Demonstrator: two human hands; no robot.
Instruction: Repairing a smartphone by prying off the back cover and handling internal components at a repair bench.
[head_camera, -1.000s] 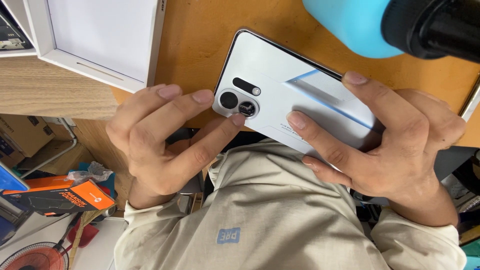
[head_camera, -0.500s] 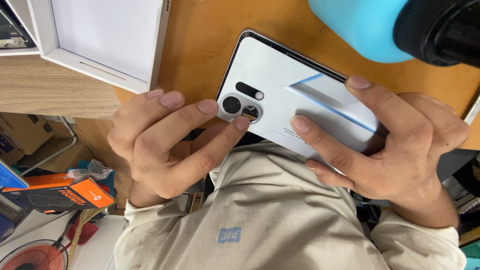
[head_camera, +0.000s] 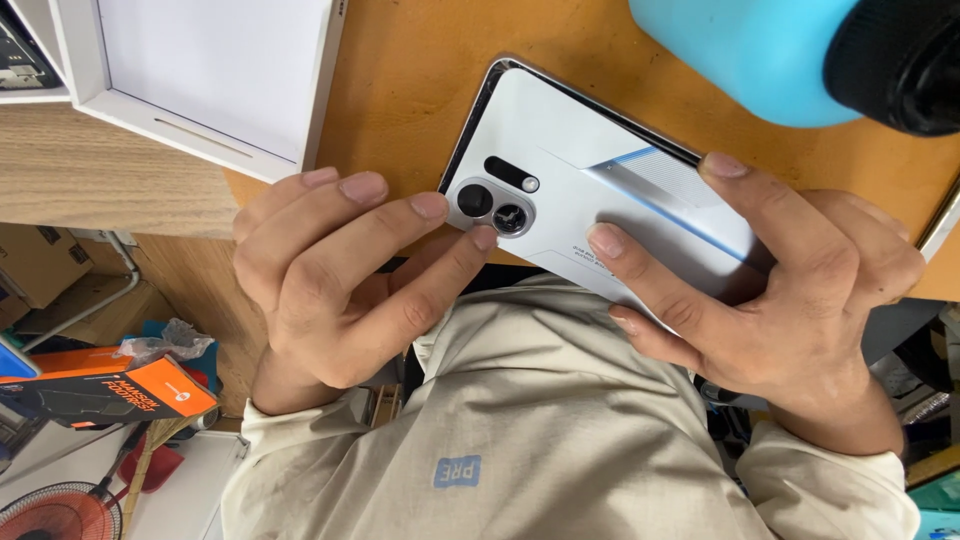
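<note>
the left hand (head_camera: 330, 290) has slid its fingertips up onto the round camera bump of the flat white glass-backed phone (head_camera: 600, 190), gripped by the right hand (head_camera: 790, 300) above the wooden surface (head_camera: 420, 90).

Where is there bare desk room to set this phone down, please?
Bare orange desktop lies between the white box and the phone, with pale wood below that box. It is crowded by the blue bottle, above the right hand.
</note>
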